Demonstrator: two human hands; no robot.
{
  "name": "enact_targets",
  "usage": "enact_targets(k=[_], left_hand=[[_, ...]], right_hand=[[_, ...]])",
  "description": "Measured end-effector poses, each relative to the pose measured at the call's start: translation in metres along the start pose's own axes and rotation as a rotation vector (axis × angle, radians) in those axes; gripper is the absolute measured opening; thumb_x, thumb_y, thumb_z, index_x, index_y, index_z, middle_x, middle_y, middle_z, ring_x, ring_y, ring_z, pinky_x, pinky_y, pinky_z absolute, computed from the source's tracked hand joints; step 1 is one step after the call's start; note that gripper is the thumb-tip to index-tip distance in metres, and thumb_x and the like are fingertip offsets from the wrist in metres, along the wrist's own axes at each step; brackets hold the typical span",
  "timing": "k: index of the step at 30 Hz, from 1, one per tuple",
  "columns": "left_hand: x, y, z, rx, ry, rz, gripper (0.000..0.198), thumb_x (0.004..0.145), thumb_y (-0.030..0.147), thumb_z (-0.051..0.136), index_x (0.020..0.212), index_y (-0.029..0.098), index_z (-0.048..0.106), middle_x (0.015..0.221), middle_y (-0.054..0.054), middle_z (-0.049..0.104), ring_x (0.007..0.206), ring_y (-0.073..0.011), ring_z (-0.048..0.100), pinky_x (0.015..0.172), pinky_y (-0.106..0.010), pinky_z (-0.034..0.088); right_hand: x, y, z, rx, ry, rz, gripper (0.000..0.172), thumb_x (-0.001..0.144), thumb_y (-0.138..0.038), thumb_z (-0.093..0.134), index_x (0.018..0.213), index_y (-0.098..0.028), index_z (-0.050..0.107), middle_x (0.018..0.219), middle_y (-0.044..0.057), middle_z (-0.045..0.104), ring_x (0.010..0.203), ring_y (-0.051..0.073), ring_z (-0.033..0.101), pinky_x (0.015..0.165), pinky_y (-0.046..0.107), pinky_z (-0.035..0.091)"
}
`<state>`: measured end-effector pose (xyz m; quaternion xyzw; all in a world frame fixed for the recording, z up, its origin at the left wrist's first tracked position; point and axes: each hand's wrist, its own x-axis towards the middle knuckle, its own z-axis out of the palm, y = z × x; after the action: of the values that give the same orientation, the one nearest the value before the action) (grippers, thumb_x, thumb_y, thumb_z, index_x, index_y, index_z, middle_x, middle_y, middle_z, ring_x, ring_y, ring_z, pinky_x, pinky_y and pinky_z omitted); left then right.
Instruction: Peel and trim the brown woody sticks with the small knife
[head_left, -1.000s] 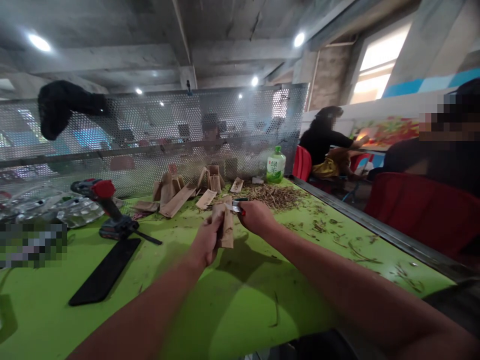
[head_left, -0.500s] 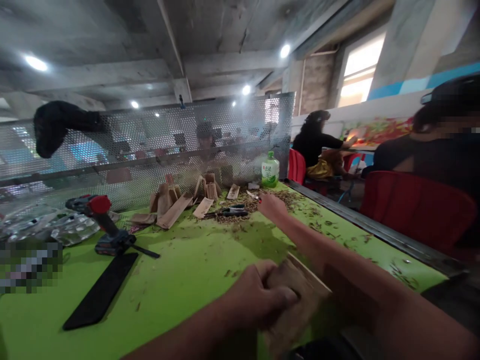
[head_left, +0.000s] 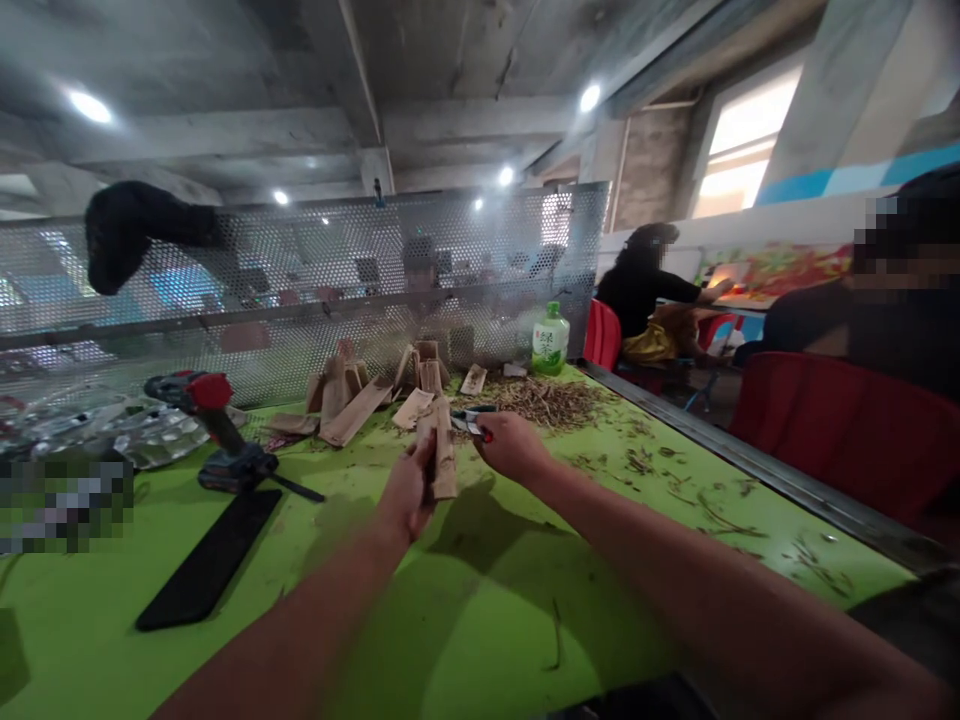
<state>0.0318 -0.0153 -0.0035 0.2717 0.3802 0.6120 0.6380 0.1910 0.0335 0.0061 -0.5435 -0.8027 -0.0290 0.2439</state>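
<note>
My left hand (head_left: 411, 492) is closed around a flat brown piece of wood or bamboo (head_left: 445, 468), held upright above the green table. Just to its right, my right hand (head_left: 514, 447) grips a small knife (head_left: 475, 428) with some red on its handle. The blade points left toward the piece; whether it touches cannot be made out. A dark-handled hand tool (head_left: 486, 408) lies behind the knife, mostly hidden. Several similar pieces (head_left: 358, 410) stand and lean farther back. A heap of brown shavings (head_left: 559, 400) lies beyond my right hand.
A cordless drill (head_left: 225, 430) stands left on the green table (head_left: 360, 580), near a long black flat piece (head_left: 214, 565). A green-labelled bottle (head_left: 550, 342) stands by the perforated metal screen (head_left: 315, 290). Clear plastic packaging (head_left: 161, 435) lies left. Two people sit to the right near red chairs (head_left: 832, 430).
My left hand has raised the wooden piece from the near edge, forward and left. My right hand has brought the knife left and nearer, beside the piece. The view has shifted slightly.
</note>
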Motion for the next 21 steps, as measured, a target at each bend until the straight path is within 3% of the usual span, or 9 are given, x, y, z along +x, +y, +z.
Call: enact_targets(k=[7, 12, 16, 21], left_hand=[[-0.002, -0.002, 0.003, 0.025, -0.02, 0.045, 0.014, 0.086, 0.027, 0.07, 0.09, 0.014, 0.065, 0.059, 0.002, 0.062, 0.046, -0.01, 0.056, 0.042, -0.019, 0.046], [-0.011, -0.003, 0.013, 0.08, -0.03, 0.027, 0.025, 0.081, 0.032, 0.076, 0.096, 0.014, 0.066, 0.07, 0.0, 0.068, 0.054, -0.0105, 0.061, 0.049, -0.019, 0.049], [-0.021, -0.006, 0.017, 0.109, -0.075, -0.023, 0.029, 0.08, 0.036, 0.076, 0.097, 0.015, 0.067, 0.063, 0.002, 0.064, 0.046, -0.009, 0.055, 0.044, -0.018, 0.045], [-0.027, -0.006, 0.023, 0.195, -0.087, -0.047, 0.036, 0.08, 0.039, 0.075, 0.106, 0.016, 0.064, 0.074, -0.003, 0.07, 0.057, -0.0146, 0.065, 0.051, -0.023, 0.052]], right_hand=[[-0.007, -0.01, -0.01, -0.104, -0.069, -0.082, 0.024, 0.087, -0.026, 0.05, 0.09, -0.02, 0.073, 0.088, 0.009, 0.074, 0.071, 0.018, 0.064, 0.06, 0.026, 0.033], [-0.003, 0.001, -0.013, -0.093, -0.021, -0.078, 0.023, 0.086, -0.025, 0.05, 0.089, -0.019, 0.072, 0.087, 0.01, 0.074, 0.073, 0.019, 0.064, 0.062, 0.026, 0.033], [0.002, 0.013, -0.014, -0.067, 0.016, -0.065, 0.023, 0.085, -0.021, 0.048, 0.085, -0.018, 0.072, 0.083, 0.009, 0.074, 0.073, 0.018, 0.063, 0.063, 0.025, 0.033], [0.007, 0.021, -0.015, -0.086, -0.007, -0.015, 0.025, 0.085, -0.021, 0.048, 0.085, -0.019, 0.073, 0.085, 0.009, 0.075, 0.076, 0.018, 0.064, 0.064, 0.024, 0.035]])
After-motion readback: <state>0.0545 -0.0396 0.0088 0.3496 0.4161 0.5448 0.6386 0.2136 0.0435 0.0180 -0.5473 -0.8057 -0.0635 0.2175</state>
